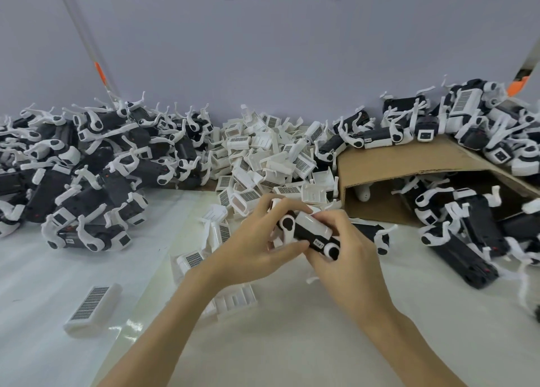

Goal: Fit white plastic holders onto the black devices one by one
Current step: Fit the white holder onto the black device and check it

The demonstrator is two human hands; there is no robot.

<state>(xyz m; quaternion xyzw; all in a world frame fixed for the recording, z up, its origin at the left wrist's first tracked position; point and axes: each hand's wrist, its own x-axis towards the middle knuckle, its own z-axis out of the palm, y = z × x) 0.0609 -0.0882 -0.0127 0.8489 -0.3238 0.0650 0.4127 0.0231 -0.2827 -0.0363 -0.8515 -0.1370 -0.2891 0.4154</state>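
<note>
A black device (305, 234) with white round-ended arms is held above the table at centre. A white plastic holder (317, 224) sits on its top. My left hand (257, 240) grips the device's left end, thumb underneath and fingers curled over the top. My right hand (347, 255) grips the right end, fingertips curled onto the holder. A heap of loose white holders (268, 158) lies just behind my hands. Black devices wearing holders are piled at the left (87, 164). More black devices lie at the right (461, 229).
An open cardboard box (388, 164) lies on its side at the right, devices spilling from it and stacked on top. A lone holder (93, 310) lies at the near left, another (233, 299) under my left wrist. A grey wall stands behind.
</note>
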